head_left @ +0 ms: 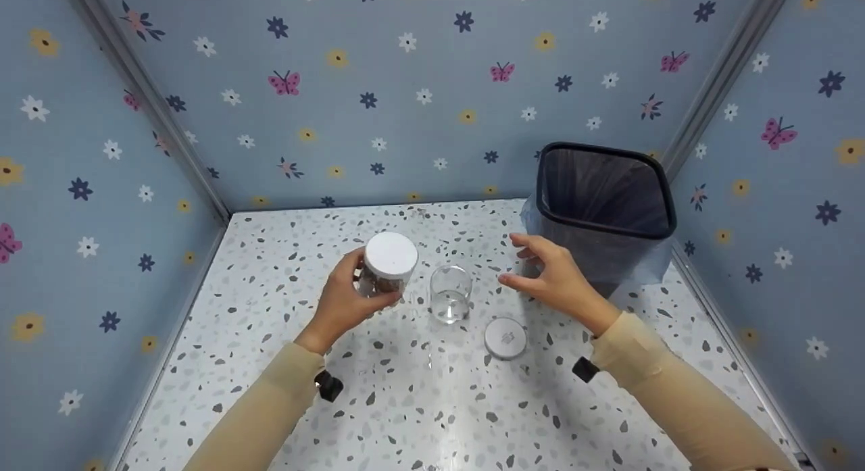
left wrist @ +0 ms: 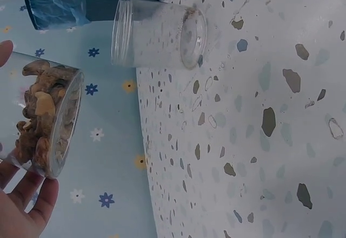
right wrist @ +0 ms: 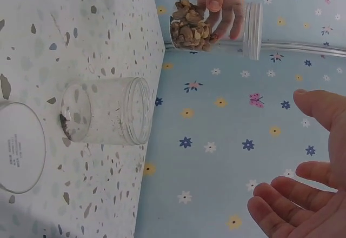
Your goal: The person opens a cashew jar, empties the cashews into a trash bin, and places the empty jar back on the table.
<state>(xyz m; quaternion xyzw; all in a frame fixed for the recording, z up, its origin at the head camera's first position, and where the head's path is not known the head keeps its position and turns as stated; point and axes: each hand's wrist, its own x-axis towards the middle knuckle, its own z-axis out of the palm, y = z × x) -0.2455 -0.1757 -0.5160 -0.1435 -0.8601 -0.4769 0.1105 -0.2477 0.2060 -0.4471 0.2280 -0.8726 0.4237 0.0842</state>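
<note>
My left hand (head_left: 343, 295) grips a clear jar (right wrist: 230, 24) with a white screw lid (head_left: 391, 253), held above the table. Brown, wrinkled dried pieces (left wrist: 43, 113), perhaps dried mushrooms, fill its lower part. To its right a second clear jar (head_left: 450, 295) stands upright without a lid, with a few dark crumbs at its base in the right wrist view. A loose white lid (head_left: 505, 337) lies flat on the table beside that jar. My right hand (head_left: 557, 275) hovers in front of the bin, fingers apart, with nothing in it.
A dark bin (head_left: 605, 194) lined with a bluish bag stands at the back right, close to my right hand. Blue flowered walls (head_left: 405, 106) enclose the speckled white table (head_left: 405, 403) at the back and both sides.
</note>
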